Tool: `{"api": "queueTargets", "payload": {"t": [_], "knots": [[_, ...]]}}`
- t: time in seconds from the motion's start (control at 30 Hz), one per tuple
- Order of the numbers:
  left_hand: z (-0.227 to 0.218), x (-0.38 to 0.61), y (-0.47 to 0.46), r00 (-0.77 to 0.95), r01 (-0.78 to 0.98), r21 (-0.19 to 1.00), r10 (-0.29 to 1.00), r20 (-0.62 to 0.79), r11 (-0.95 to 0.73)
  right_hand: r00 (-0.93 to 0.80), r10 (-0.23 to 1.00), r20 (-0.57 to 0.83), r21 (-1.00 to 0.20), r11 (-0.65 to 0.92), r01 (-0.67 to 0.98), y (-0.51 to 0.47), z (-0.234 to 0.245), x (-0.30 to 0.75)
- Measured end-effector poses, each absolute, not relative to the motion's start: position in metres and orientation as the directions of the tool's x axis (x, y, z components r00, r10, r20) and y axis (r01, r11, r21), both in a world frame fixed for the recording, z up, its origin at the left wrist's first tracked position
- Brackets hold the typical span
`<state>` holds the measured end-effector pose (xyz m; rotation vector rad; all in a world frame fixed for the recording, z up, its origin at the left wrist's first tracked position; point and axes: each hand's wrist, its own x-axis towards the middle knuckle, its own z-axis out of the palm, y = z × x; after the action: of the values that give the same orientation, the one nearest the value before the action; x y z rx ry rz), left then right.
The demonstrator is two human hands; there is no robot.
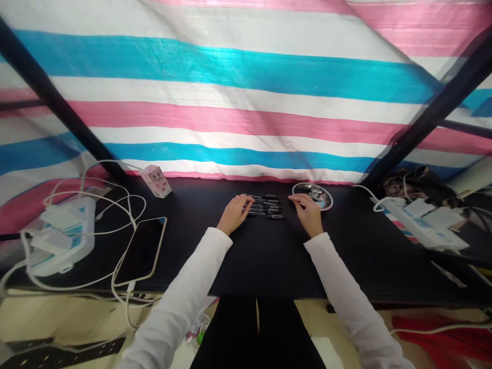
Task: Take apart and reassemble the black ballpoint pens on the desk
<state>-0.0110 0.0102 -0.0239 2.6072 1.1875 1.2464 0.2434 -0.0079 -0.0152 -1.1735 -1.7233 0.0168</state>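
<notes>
Several clear-barrelled pens with black caps (272, 203) lie side by side in a row on the black table, caps to the right. My left hand (233, 212) rests at their left ends, fingers curled together and touching the barrels; whether it grips one of them is hidden. Just right of the caps, my right hand (307, 211) has its fingertips drawn together, and no object shows in them. It partly covers a round white-rimmed bowl (329, 205) behind it, which contains more dark pens (313, 193).
On the left are a phone (141, 251) on a charging cable, a power strip (82, 230) with tangled white cables, and a small pink-and-white box (156, 181). Another power strip (430, 225) stands at right. A striped sheet (246, 118) hangs behind the table.
</notes>
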Motion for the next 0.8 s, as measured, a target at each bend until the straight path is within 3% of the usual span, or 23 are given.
{"api": "queueTargets", "payload": {"t": [0.33,0.5,0.8], "knots": [[-0.019,-0.012,0.004,0.314,0.538,0.379,0.597,0.738,-0.753,-0.059,0.846,0.531,-0.756,0.503,0.418,-0.016,-0.024,0.209],[-0.02,-0.013,0.001,0.224,0.528,0.389,0.565,0.794,-0.755,-0.06,0.862,0.503,-0.789,0.486,0.376,-0.017,-0.025,0.205],[-0.021,-0.013,0.001,0.223,0.527,0.37,0.544,0.809,-0.765,-0.101,0.854,0.51,-0.78,0.509,0.365,-0.02,-0.021,0.204]]}}
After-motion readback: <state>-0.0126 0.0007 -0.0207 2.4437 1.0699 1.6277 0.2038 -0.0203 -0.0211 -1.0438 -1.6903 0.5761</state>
